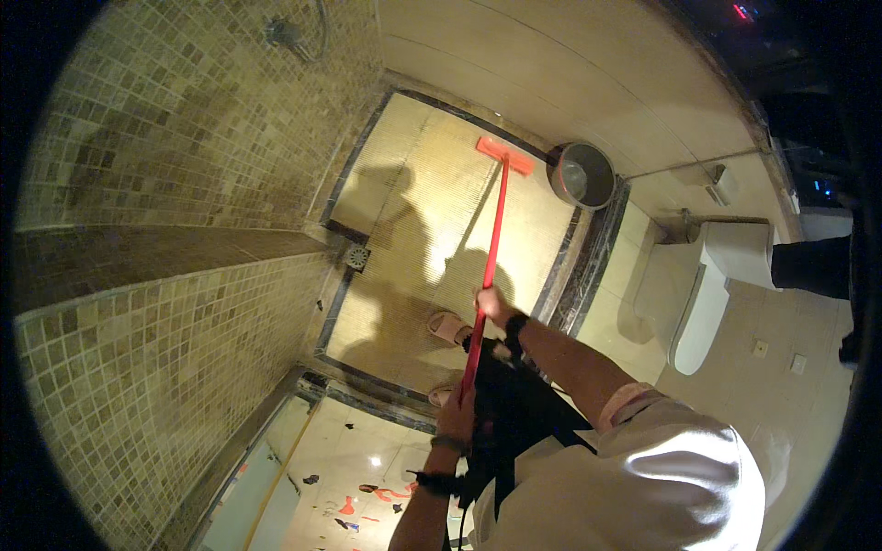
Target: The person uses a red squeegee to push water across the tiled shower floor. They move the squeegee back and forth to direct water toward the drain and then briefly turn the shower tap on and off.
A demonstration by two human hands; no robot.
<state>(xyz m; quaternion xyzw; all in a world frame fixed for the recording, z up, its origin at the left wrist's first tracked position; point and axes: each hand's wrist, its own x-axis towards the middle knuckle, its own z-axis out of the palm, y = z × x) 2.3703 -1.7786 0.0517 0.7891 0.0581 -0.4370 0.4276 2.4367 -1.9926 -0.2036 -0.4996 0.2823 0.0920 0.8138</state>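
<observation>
A red long-handled floor brush (495,234) slants across the middle of the view. Its wide orange-red head (505,156) rests on the ribbed, tiled shower floor (441,138). My right hand (490,303) is wrapped around the middle of the handle. Lower down, near the handle's rear end, my left hand (456,412) grips it too. Both wrists wear dark bands. Between the brush head and the wall corner stands a round grey bucket (605,175), with what looks like a little water inside. My feet, in pale pink slippers (448,326), stand on the shower floor.
Dark stone strips (561,275) border the shower floor. A drain grate (357,257) lies at its left edge, beside a mosaic-tiled wall (172,330). A white toilet (699,317) stands right, beyond the raised sill. Orange and dark shapes (346,505) dot a pale tiled surface at lower left.
</observation>
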